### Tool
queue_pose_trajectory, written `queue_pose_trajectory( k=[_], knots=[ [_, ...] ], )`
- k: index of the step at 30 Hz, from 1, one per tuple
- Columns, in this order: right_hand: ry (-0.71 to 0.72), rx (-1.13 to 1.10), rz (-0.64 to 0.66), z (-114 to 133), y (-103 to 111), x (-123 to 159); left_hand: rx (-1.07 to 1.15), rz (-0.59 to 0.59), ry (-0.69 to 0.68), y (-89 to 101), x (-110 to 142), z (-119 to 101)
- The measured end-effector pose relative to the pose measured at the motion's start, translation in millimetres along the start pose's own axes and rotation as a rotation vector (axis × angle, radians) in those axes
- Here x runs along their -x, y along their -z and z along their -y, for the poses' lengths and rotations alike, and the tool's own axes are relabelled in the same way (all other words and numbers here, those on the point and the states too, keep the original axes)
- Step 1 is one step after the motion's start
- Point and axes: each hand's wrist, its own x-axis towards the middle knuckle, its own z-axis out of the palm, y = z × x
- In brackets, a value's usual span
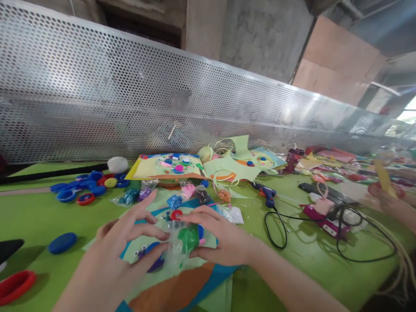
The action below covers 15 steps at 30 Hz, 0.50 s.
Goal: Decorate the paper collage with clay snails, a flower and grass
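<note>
Green tbl (pixel 260 277), metal screen (pixel 136 86) behind

L hand (pixel 113 247) & R hand (pixel 224 236) just apart, both gripping a clear bag (pixel 188 238), green stuff inside (prob. clay), above the collage (pixel 182 288). Glue gun (pixel 267 193) beyond, to the right. Concrete wall (pixel 256 39) past screen.

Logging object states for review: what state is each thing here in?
Green clay bag: between both hands, seal unclear
Left hand: fingers curved at bag's edge
Right hand: fingers on the bag
Glue gun: lying down, power unclear
Black cord: loosely looped
Purple cup: upright
Blue lid: lying flat
Red lid: partly out of frame
</note>
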Motion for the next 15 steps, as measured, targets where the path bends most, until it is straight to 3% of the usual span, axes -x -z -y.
queue_pose_trajectory(
  k=[10, 15],
  knots=[
    [0.080, 0.166, 0.018, 2.9, -8.5, -1.3, 0.110, 0.049, 0.062, -5.9, 0.7, -7.0],
    [0.113, 0.159, 0.027, 3.1, -10.3, -0.6, 0.196, -0.124, 0.116, -6.1, -0.7, -23.2]
  ],
)
